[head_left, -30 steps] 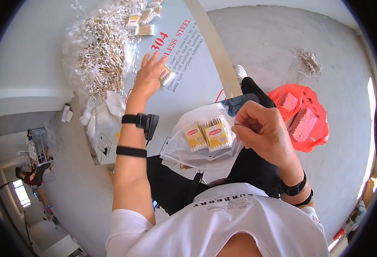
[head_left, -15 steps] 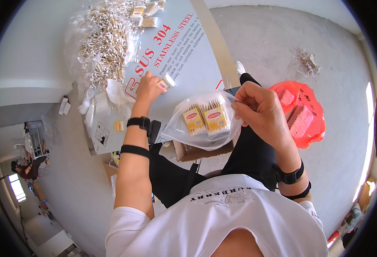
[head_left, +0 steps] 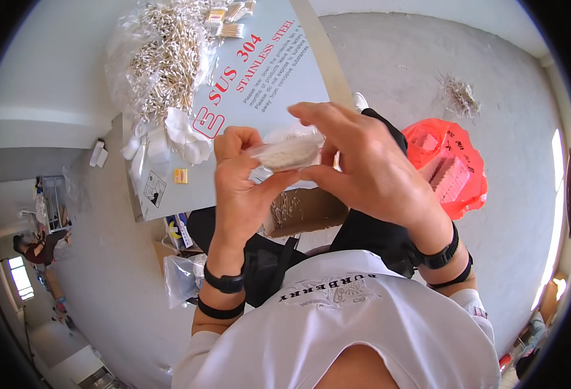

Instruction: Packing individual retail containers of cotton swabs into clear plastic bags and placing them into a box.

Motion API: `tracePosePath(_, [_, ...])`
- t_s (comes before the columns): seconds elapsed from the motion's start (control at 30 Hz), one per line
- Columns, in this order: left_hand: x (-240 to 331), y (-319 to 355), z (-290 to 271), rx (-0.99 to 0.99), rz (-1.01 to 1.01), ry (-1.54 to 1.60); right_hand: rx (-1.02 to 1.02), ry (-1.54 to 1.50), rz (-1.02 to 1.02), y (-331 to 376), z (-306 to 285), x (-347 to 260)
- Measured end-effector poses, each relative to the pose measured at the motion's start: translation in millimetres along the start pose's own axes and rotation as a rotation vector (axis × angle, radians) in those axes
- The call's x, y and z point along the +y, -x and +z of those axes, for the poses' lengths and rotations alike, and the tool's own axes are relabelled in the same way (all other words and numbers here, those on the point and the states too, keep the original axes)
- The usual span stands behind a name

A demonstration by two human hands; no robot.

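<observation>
In front of me, a clear plastic bag [head_left: 288,154] is held up between both hands above the near edge of the table. White cotton swab tips show through it end-on; how many packs are inside is hidden. My left hand [head_left: 238,178] is closed, pinching the bag's left end between thumb and bent fingers. At the other end, my right hand [head_left: 376,168] grips with its thumb below and fingers curled above. Under the hands stands an open cardboard box [head_left: 311,211] with loose swabs in it.
A big clear bag of loose swabs [head_left: 168,65] lies at the table's [head_left: 246,110] far left, beside swab packs [head_left: 232,30]. A small yellow label [head_left: 180,176] is near the left corner. On the right is a red plastic bag [head_left: 463,168] with pink packs; swabs [head_left: 459,96] litter the floor.
My left hand has come back toward me from the table with its swab pack, meeting my right hand. The bag is lifted and turned end-on, uncovering the cardboard box.
</observation>
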State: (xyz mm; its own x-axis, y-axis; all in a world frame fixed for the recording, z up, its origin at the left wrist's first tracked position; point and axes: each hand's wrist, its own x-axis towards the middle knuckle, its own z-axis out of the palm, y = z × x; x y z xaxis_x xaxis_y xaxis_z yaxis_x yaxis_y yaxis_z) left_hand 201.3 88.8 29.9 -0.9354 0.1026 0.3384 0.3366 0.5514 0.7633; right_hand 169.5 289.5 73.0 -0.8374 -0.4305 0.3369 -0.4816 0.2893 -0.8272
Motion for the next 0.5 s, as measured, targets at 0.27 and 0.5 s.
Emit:
tracePosePath(0.27, [5, -1, -4, -0.040, -0.176, -0.100, -0.158, 0.316, 0.074, 2, 16, 13])
tracePosePath(0.5, [0, -2, 13, 0.047, -0.065, -0.017, -0.320, 0.491, -0.085, -12, 46, 48])
